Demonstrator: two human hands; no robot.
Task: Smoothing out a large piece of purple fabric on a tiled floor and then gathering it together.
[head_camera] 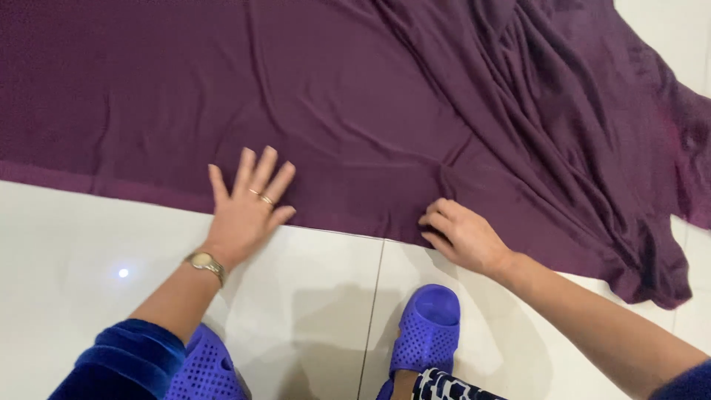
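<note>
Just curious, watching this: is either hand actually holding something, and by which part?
The right hand pinches the purple cloth at its near edge; the left hand only presses flat on it.

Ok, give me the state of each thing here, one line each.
purple cloth: spread on floor, smooth at left, bunched in folds at right.
left hand: flat, fingers spread, pressing cloth edge.
right hand: fingers curled, gripping cloth edge.
wristwatch: on left wrist.
</note>
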